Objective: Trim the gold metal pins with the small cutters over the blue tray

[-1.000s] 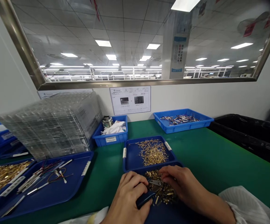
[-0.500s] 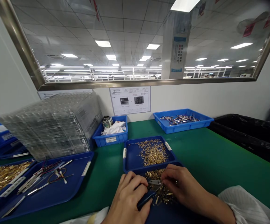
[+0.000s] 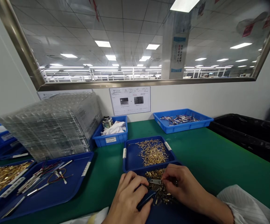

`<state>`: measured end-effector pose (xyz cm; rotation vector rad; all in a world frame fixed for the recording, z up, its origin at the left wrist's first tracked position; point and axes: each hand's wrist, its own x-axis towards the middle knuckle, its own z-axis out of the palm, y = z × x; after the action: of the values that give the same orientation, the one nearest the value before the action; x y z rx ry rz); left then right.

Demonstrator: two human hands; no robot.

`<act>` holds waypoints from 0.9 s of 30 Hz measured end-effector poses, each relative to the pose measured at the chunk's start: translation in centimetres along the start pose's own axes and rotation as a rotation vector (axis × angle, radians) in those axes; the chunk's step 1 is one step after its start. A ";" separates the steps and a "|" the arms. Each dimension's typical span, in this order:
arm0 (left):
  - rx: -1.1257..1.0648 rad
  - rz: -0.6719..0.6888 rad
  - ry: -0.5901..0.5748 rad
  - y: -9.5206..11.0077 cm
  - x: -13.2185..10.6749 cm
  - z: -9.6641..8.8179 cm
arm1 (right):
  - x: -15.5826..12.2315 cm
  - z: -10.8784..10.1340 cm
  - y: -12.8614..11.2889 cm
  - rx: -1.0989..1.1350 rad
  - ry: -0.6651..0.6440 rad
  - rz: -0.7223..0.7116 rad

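Note:
My left hand [image 3: 130, 196] is closed around the dark blue handles of a pair of pliers [image 3: 146, 199]. Their silver jaws point right, toward my right hand [image 3: 181, 183]. That hand is closed in a pinch at the jaw tips; what lies between its fingers is too small and hidden to make out. Both hands are over a dark blue tray [image 3: 135, 171] of small brass-coloured metal pieces [image 3: 157, 173], partly covered by the hands. Just behind it, another blue tray [image 3: 131, 155] holds a heap of thin gold pins [image 3: 153, 152].
At the left, a blue tray [image 3: 71, 186] holds wired parts and slim tools, beside gold pieces [image 3: 4, 177]. Stacked clear plastic trays [image 3: 55, 124] stand behind. Farther back are a blue bin [image 3: 111, 140] with white cloth and a blue tray [image 3: 183, 127] of small parts. A black-lined bin [image 3: 249, 137] is right.
My right hand has shifted very slightly at the jaw tips. The left hand and the pliers look almost the same, and the trays have not moved.

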<state>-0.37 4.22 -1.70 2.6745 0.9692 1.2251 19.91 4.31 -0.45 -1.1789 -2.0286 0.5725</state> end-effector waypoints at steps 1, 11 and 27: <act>-0.003 0.004 0.010 0.1 0.0 -0.1 | 0.0 0.0 -0.1 0.014 0.021 0.004; -0.124 -0.114 0.020 1.3 1.0 -1.1 | 0.2 -0.1 -0.4 0.481 0.044 0.202; 0.119 0.228 -0.102 -0.2 0.2 -0.5 | -0.2 0.0 -0.3 -0.440 -0.074 -0.214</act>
<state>-0.75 4.35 -1.25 2.9771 0.7639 1.0828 19.83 3.96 -0.36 -1.1727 -2.3831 0.0628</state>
